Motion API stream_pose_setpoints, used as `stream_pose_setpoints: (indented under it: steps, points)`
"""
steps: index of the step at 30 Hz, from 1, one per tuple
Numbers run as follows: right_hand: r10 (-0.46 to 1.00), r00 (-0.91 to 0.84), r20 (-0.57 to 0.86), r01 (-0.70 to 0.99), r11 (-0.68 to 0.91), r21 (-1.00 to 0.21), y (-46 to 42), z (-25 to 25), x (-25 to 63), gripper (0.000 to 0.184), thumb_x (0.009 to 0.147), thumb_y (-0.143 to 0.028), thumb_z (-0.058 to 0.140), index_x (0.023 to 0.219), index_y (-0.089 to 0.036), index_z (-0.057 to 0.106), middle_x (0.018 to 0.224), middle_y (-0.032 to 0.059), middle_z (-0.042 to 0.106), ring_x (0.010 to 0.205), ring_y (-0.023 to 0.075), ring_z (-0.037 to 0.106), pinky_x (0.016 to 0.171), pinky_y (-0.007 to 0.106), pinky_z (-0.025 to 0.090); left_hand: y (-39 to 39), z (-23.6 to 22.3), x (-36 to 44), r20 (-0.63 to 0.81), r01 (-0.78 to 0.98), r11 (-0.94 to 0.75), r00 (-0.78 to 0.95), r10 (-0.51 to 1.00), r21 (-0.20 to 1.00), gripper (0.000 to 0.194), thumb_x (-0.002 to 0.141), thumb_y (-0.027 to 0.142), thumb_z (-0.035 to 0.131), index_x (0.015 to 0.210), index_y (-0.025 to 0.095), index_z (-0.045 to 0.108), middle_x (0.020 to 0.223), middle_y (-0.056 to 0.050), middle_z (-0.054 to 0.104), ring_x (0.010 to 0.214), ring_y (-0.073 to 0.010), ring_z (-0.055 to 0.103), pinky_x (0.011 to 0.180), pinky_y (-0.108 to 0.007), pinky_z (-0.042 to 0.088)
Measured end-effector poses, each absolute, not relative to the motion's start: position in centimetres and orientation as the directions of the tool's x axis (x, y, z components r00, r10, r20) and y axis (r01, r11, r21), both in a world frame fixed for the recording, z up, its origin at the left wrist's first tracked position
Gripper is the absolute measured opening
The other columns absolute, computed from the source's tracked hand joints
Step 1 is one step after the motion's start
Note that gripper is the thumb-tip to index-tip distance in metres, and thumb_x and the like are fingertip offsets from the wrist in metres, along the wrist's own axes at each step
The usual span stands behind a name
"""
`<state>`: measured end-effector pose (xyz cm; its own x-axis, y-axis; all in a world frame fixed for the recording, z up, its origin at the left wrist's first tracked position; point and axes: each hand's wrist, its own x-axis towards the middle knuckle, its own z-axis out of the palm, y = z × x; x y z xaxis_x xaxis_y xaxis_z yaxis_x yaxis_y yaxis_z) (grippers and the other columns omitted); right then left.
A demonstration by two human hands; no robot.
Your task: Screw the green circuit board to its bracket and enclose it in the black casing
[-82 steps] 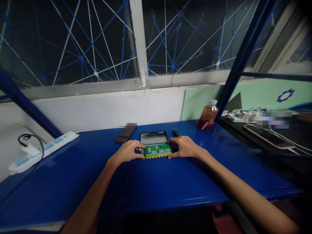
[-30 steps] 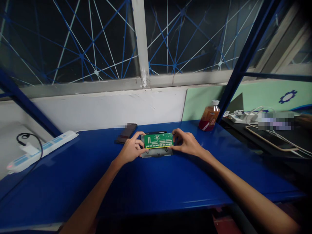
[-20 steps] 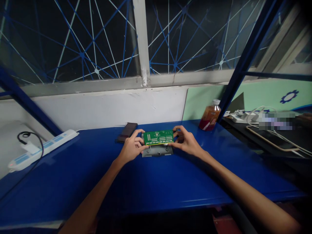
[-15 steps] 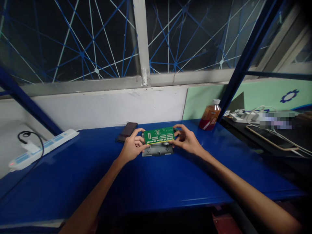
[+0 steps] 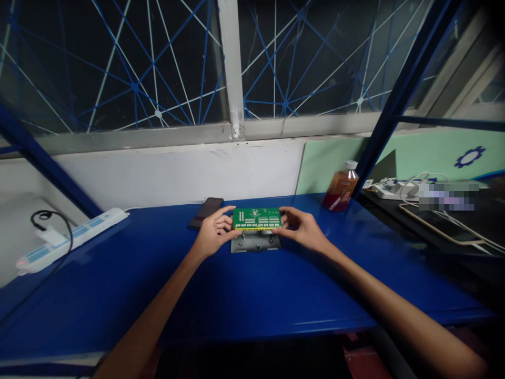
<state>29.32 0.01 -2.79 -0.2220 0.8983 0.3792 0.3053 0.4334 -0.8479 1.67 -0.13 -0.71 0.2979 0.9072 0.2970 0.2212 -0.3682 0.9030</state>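
A green circuit board with a yellow strip along its near edge is held level between my hands. My left hand grips its left end, thumb at the near corner and fingers at the far one. At the right end my right hand pinches it the same way. Below the board's near edge shows part of a dark grey case with small posts and slots, lying on the blue table. The rest of that case is hidden behind the board.
A dark phone lies behind my left hand. A bottle of reddish drink stands at the back right. On the left is a white power strip with a black cable. A phone with cables rests on the black surface at right.
Both hands have lifted the circuit board up and away from the near part of the case, uncovering it. Over the last half second the board has shifted only slightly.
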Motion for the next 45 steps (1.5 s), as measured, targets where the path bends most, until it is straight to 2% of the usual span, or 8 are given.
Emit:
stream_pose_setpoints:
  steps: [7,12,16,21,24,28,33,45]
  points:
    - [0.910,-0.189,0.368,0.329,0.412,-0.850,0.0,-2.6,29.1,0.048,0.072,-0.046,0.070,0.107,-0.015,0.058,0.082,0.0050,0.063,0.067,0.0168,0.061,0.059,0.031,0.052,0.1,-1.4,2.0,0.356,0.213,-0.402,0.223,0.907,0.891,0.065,0.072,0.030,0.071,0.130,0.011,0.051,0.087,-0.006,0.063,0.068,-0.0120,0.059,0.052,-0.020,0.048]
    - [0.930,-0.197,0.310,0.343,0.361,-0.867,-0.3,-2.2,29.0,0.038,0.078,-0.051,0.063,0.093,-0.016,0.058,0.076,0.0044,0.063,0.063,0.0166,0.062,0.053,0.028,0.050,-0.3,-1.2,2.2,0.404,0.335,-0.457,0.217,0.888,0.824,0.038,0.077,0.031,0.067,0.110,0.012,0.067,0.083,-0.007,0.068,0.068,-0.0145,0.062,0.053,-0.021,0.049]
    - [0.950,-0.235,0.206,0.320,0.276,-0.906,-0.6,-1.8,29.0,0.039,0.083,-0.058,0.051,0.081,-0.018,0.053,0.073,0.0024,0.060,0.055,0.0156,0.062,0.041,0.024,0.044,-0.3,-1.4,2.3,0.445,0.391,-0.503,0.234,0.864,0.771,0.029,0.080,0.032,0.064,0.101,0.013,0.071,0.076,-0.007,0.068,0.062,-0.0143,0.062,0.053,-0.022,0.049]
    - [0.946,-0.264,0.188,0.370,0.279,-0.886,-0.9,-1.6,29.0,0.039,0.084,-0.058,0.050,0.077,-0.020,0.048,0.067,0.0005,0.058,0.048,0.0134,0.058,0.041,0.024,0.041,0.0,-2.1,2.2,0.442,0.365,-0.499,0.233,0.866,0.786,0.031,0.081,0.036,0.064,0.099,0.012,0.069,0.063,-0.001,0.060,0.051,-0.0110,0.054,0.048,-0.021,0.046]
    - [0.939,-0.279,0.202,0.387,0.303,-0.871,-1.0,-1.5,28.9,0.037,0.082,-0.056,0.055,0.076,-0.021,0.045,0.060,-0.0023,0.054,0.045,0.0138,0.056,0.042,0.025,0.040,0.2,-2.4,2.1,0.433,0.376,-0.489,0.228,0.872,0.787,0.030,0.082,0.038,0.062,0.095,0.011,0.068,0.061,0.000,0.057,0.050,-0.0101,0.051,0.047,-0.020,0.044]
    - [0.929,-0.296,0.222,0.370,0.326,-0.870,-0.9,-1.5,29.0,0.034,0.085,-0.052,0.052,0.074,-0.022,0.041,0.052,-0.0059,0.047,0.040,0.0128,0.052,0.041,0.025,0.037,0.3,-2.5,1.9,0.422,0.406,-0.476,0.220,0.879,0.780,0.031,0.085,0.040,0.059,0.091,0.012,0.067,0.058,0.001,0.054,0.049,-0.0098,0.049,0.048,-0.020,0.041]
    - [0.929,-0.302,0.213,0.365,0.319,-0.875,-0.9,-1.4,29.2,0.035,0.089,-0.052,0.043,0.072,-0.021,0.044,0.050,-0.0050,0.046,0.039,0.0119,0.048,0.040,0.024,0.034,0.4,-2.4,1.9,0.378,0.418,-0.439,0.224,0.898,0.796,0.033,0.086,0.044,0.055,0.084,0.012,0.066,0.056,0.002,0.051,0.049,-0.0102,0.048,0.048,-0.020,0.040]
    - [0.906,-0.357,0.228,0.359,0.358,-0.862,-1.3,-0.9,29.2,0.037,0.091,-0.049,0.044,0.067,-0.021,0.042,0.048,-0.0044,0.048,0.040,0.0112,0.045,0.044,0.025,0.034,0.4,-1.9,1.9,0.357,0.450,-0.419,0.221,0.908,0.789,0.036,0.087,0.045,0.052,0.072,0.014,0.062,0.052,0.003,0.051,0.047,-0.0102,0.048,0.048,-0.020,0.038]
